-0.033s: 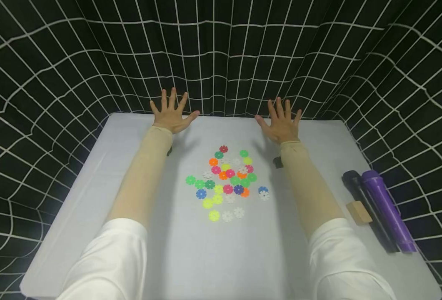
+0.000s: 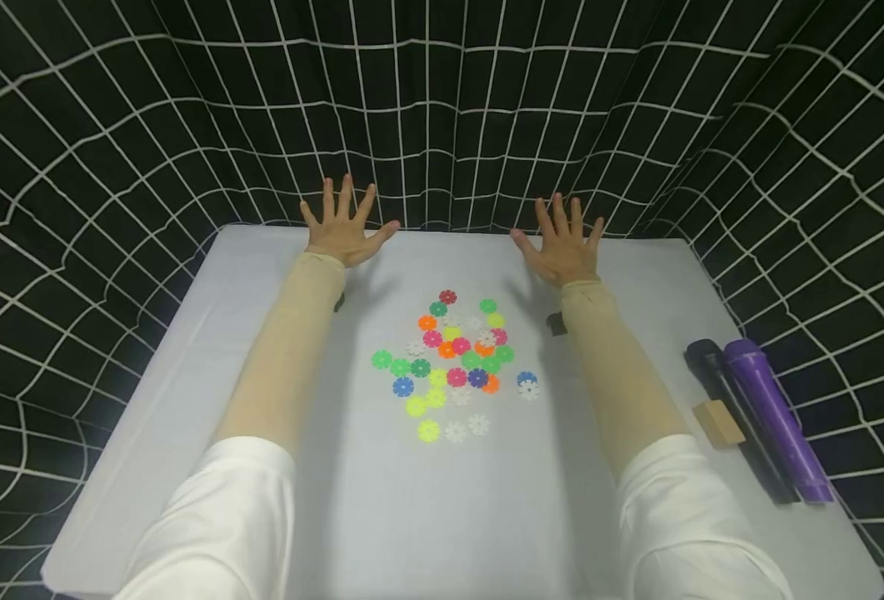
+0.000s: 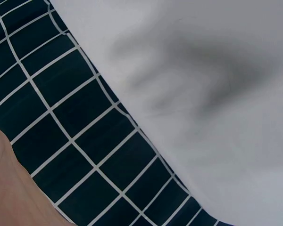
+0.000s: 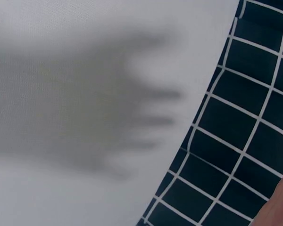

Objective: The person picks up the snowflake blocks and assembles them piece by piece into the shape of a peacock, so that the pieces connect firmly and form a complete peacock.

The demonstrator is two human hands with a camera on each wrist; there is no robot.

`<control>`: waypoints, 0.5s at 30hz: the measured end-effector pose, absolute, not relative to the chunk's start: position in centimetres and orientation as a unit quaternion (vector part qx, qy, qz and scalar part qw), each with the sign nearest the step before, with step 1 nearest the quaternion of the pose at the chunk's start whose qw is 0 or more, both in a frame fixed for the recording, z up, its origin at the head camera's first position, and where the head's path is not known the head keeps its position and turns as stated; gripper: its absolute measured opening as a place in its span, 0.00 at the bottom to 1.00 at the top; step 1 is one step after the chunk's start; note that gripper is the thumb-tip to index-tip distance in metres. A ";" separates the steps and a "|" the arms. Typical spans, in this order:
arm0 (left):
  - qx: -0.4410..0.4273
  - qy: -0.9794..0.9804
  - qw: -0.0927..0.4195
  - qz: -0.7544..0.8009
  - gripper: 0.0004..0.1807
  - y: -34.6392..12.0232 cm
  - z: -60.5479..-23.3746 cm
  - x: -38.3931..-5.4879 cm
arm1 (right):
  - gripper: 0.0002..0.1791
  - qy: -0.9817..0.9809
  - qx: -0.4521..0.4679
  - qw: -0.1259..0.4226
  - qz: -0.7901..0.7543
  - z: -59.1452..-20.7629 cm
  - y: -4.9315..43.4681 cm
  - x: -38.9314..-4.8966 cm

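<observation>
Both hands reach out over the far part of the white table, fingers straight and spread, holding nothing. The left hand (image 2: 342, 237) is at the far left, its thumb pointing inward. On the other side is the right hand (image 2: 564, 252), its thumb also pointing inward. Between the forearms and nearer the person lie many small notched plastic discs in several colours, such as a red disc (image 2: 447, 297), a blue disc (image 2: 403, 387) and a yellow disc (image 2: 428, 431). Some overlap. Each wrist view shows a hand's shadow on the table and only an edge of the hand.
At the right of the table (image 2: 442, 517) lie a purple tube-shaped object (image 2: 775, 417), a black one (image 2: 737, 417) beside it and a small tan wooden block (image 2: 718, 424). A dark curtain (image 2: 442, 83) with a white grid surrounds the table at the back and sides.
</observation>
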State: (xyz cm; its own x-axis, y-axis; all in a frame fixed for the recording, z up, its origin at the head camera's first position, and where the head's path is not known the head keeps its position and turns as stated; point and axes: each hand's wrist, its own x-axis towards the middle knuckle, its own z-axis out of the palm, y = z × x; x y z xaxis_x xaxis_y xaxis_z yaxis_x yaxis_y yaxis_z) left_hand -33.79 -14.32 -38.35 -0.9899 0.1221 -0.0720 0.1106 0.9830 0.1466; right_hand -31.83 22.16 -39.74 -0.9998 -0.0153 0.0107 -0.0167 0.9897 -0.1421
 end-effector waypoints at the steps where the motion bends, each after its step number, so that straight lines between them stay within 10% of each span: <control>1: 0.058 0.995 0.040 0.069 0.51 -14.4 -38.4 -33.8 | 0.49 -0.997 0.008 0.003 0.070 -39.7 22.1 -31.9; 10: 0.083 0.993 0.053 0.070 0.48 -14.7 -37.4 -33.5 | 0.44 -0.995 0.038 -0.021 0.088 -38.5 20.8 -31.8; 15: 0.120 0.980 0.104 0.118 0.28 -14.5 -37.0 -32.4 | 0.29 -0.975 0.055 -0.104 0.188 -37.7 20.0 -30.4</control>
